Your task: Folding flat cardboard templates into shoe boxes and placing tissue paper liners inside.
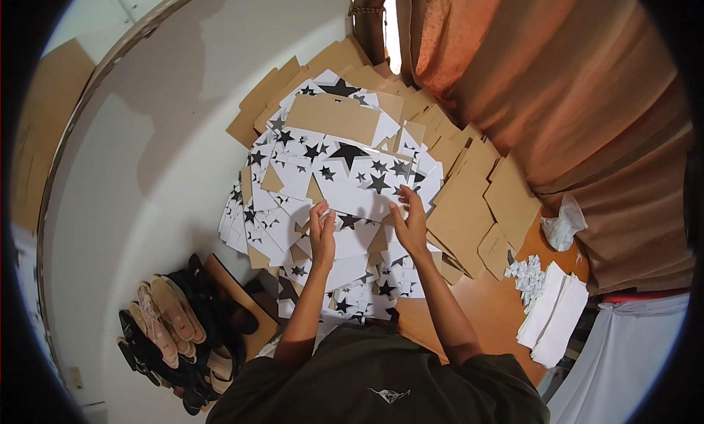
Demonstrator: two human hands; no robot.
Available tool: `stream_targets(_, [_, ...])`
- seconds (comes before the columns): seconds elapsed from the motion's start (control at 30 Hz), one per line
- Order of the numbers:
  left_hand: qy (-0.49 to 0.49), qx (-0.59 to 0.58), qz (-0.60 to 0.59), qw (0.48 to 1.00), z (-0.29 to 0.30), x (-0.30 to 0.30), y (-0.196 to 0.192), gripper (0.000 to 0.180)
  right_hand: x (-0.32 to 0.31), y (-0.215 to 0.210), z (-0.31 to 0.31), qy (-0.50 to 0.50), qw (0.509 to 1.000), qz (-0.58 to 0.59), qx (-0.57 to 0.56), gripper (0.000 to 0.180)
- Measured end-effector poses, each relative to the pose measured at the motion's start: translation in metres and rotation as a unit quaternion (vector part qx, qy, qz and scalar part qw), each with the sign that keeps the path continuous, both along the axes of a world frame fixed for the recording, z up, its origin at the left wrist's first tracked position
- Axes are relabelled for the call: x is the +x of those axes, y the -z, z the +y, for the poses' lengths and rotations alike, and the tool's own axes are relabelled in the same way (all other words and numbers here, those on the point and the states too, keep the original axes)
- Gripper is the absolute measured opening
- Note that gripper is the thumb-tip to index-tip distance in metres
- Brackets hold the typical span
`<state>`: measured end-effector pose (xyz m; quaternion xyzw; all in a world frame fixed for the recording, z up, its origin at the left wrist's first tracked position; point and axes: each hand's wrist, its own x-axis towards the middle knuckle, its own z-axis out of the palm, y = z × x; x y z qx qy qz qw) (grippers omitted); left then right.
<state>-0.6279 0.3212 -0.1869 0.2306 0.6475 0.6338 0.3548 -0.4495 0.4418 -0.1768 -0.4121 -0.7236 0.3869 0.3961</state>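
A white flat card sheet printed with black stars (350,185) lies on top of a broad, untidy pile in front of me. At its lower left corner is my left hand (321,237), fingers stretched out and pointing up along the edge. My right hand (411,224) is at the sheet's right side, thumb and fingers apart, fingertips against the edge. Neither hand visibly grips the sheet. More star-printed cards (290,237) spread out beneath and around it, some under my forearms. Just beyond the sheet lies a plain brown card piece (331,119).
Overlapping brown cardboard pieces (466,207) fan out behind and to the right. On the orange-brown table (456,306) are folded white papers (551,314), small silvery pieces (526,279) and a clear plastic bag (565,222). Shoes (172,314) stand at lower left; a brown curtain (557,94) hangs at right.
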Motion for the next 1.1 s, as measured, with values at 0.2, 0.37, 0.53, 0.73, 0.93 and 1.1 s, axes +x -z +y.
stream_targets(0.2, [-0.071, -0.101, 0.194, 0.973, 0.079, -0.059, 0.063, 0.050, -0.053, 0.037, 0.082, 0.105, 0.961, -0.229, 0.113, 0.049])
stream_targets(0.37, [-0.064, -0.113, 0.217, 0.968, 0.090, -0.061, 0.064, 0.052, -0.066, 0.048, 0.092, 0.147, 0.962, -0.226, 0.053, 0.052])
stream_targets(0.53, [-0.080, -0.079, 0.117, 0.987, 0.080, -0.056, 0.060, 0.057, -0.071, 0.048, 0.082, 0.205, 0.970, 0.031, -0.125, 0.071])
stream_targets(0.73, [-0.153, 0.011, -0.022, 0.988, 0.054, -0.035, 0.015, 0.067, -0.021, 0.017, 0.060, 0.085, 0.940, 0.198, -0.266, 0.049])
stream_targets(0.93, [-0.170, -0.004, -0.178, 0.969, 0.004, 0.012, -0.046, 0.072, 0.043, -0.023, -0.002, 0.023, 0.889, 0.350, -0.295, 0.045])
stream_targets(1.1, [-0.100, 0.037, -0.259, 0.960, -0.057, 0.074, -0.076, 0.057, 0.118, -0.049, -0.069, 0.022, 0.884, 0.373, -0.281, 0.046])
